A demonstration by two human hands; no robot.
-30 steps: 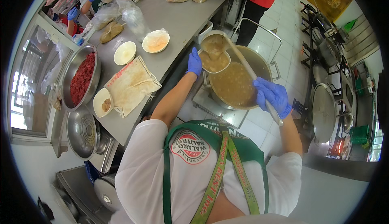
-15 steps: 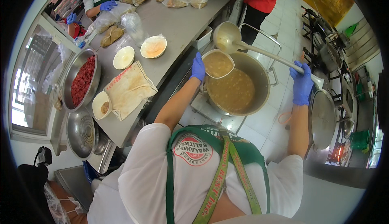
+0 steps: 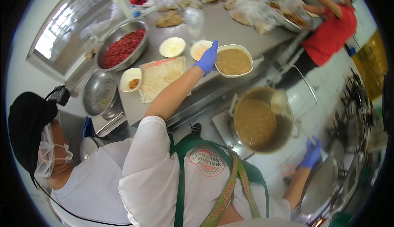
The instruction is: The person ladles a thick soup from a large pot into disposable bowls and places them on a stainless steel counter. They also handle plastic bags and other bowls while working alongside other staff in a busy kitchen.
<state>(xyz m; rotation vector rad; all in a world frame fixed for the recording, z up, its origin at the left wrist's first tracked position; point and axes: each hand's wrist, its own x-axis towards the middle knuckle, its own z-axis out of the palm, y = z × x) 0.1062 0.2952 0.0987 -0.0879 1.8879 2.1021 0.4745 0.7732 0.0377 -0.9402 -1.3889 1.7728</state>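
Observation:
My left hand [image 3: 207,58], in a blue glove, grips the side of a white bowl [image 3: 232,76] filled with chunky brown stew [image 3: 234,60]. The bowl is held level at the steel table's near edge. My right hand [image 3: 312,152], also gloved, is closed around the handle of a large ladle [image 3: 280,101]; motion blurs the handle. The ladle's cup is at the far right inside of a deep metal pot [image 3: 284,129]. Brown stew with pieces in it [image 3: 255,122] partly fills that pot, which stands low beyond my apron.
On the steel table [image 3: 221,21] are white bowls [image 3: 172,47], a folded cloth [image 3: 163,76], a metal basin [image 3: 141,48] of red meat and bagged food [image 3: 250,7]. A co-worker in white [image 3: 94,186] is close at left; one in red [image 3: 332,32] stands far right. A round lid [image 3: 320,186] lies at right.
My left hand has carried the filled bowl away from the pot to the table's edge. The ladle has gone from above the pot's rim down into it. The view has swung left.

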